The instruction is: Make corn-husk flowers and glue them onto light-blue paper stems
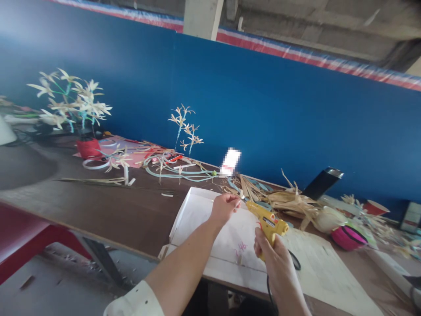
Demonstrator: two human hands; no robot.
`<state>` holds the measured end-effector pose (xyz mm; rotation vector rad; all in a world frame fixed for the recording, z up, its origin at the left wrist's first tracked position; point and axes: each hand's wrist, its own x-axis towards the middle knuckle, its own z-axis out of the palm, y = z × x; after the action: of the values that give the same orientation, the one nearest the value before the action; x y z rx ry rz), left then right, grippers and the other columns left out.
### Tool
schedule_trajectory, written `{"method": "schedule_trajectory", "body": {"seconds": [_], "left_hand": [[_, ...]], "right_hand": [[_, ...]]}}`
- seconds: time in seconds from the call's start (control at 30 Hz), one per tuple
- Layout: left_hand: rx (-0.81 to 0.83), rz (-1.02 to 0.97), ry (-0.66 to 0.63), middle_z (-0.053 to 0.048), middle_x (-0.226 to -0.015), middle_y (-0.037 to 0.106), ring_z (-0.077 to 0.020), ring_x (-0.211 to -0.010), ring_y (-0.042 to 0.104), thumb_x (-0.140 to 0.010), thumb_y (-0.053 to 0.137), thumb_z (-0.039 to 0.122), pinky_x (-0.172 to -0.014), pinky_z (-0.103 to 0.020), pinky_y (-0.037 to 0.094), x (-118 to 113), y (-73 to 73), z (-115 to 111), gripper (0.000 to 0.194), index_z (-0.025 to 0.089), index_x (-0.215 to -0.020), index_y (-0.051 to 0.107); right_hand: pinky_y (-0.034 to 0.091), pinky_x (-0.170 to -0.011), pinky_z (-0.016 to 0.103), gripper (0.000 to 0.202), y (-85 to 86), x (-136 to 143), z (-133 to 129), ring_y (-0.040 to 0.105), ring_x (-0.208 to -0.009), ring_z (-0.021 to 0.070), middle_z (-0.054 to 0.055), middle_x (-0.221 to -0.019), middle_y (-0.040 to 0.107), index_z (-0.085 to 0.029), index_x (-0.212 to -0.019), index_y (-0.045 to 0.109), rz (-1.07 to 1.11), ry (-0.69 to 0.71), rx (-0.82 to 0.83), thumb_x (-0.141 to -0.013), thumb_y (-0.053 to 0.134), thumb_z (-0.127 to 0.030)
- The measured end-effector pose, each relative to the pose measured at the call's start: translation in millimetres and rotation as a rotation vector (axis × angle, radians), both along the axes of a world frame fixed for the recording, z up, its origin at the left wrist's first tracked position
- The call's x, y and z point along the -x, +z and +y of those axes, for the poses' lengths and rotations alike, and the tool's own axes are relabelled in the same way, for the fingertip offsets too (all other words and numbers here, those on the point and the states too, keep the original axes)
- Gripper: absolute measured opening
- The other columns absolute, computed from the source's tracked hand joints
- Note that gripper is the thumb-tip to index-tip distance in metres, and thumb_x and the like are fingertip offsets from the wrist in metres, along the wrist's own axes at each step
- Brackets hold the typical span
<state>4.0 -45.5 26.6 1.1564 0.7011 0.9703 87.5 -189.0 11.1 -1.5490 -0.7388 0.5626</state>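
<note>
My right hand is wrapped round the grip of a yellow hot glue gun, whose nozzle points up and to the left. A dark cord hangs from the gun. Just left of the nozzle, my left hand is closed in a pinch on a small pale piece, too small to make out well. Both hands are above an open white cardboard box with pink handwriting on it. Whether the nozzle touches the piece, I cannot tell.
Dried husks lie behind the box, near a black tumbler. Pale artificial flowers stand in a red pot at left. Pale blue tubing loops across the table. A pink-and-black pouch sits at right. A blue partition stands behind.
</note>
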Motion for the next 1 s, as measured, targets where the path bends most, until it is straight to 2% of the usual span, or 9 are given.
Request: {"method": "schedule_trajectory", "body": {"seconds": [0.13,0.4,1.0], "left_hand": [[0.001,0.004,0.002,-0.001,-0.062,0.062,-0.0079,-0.056,0.055,-0.071,0.063,0.021,-0.056,-0.02,0.046,-0.4,-0.3,0.2,0.008,0.013,-0.073,0.066],[0.004,0.005,0.003,0.0,-0.06,0.062,-0.0078,-0.056,0.054,-0.07,0.064,0.02,-0.055,-0.019,0.046,0.1,1.3,-0.6,0.008,0.013,-0.072,0.066],[0.004,0.012,-0.005,0.0,-0.06,0.062,-0.008,-0.056,0.055,-0.071,0.063,0.02,-0.056,-0.02,0.046,0.7,2.3,-1.6,0.007,0.013,-0.073,0.065]], "right_hand": [[0.029,-0.046,0.025,0.042,-0.6,2.1,2.1,0.038,-0.046,0.0104,-0.003,-0.047,0.045,-0.019,-0.065,0.05,-0.002,-0.054,-0.04,-0.069,0.067,-0.057],[0.029,-0.046,0.026,0.041,-1.7,2.3,2.2,0.039,-0.047,0.0116,-0.003,-0.048,0.046,-0.018,-0.07,0.055,-0.035,-0.054,-0.023,-0.07,0.066,-0.058],[0.03,-0.046,0.025,0.044,1.7,2.6,-0.4,0.038,-0.046,0.0103,-0.003,-0.049,0.047,-0.019,-0.062,0.05,-0.04,-0.063,0.01,-0.067,0.067,-0.059]]}}
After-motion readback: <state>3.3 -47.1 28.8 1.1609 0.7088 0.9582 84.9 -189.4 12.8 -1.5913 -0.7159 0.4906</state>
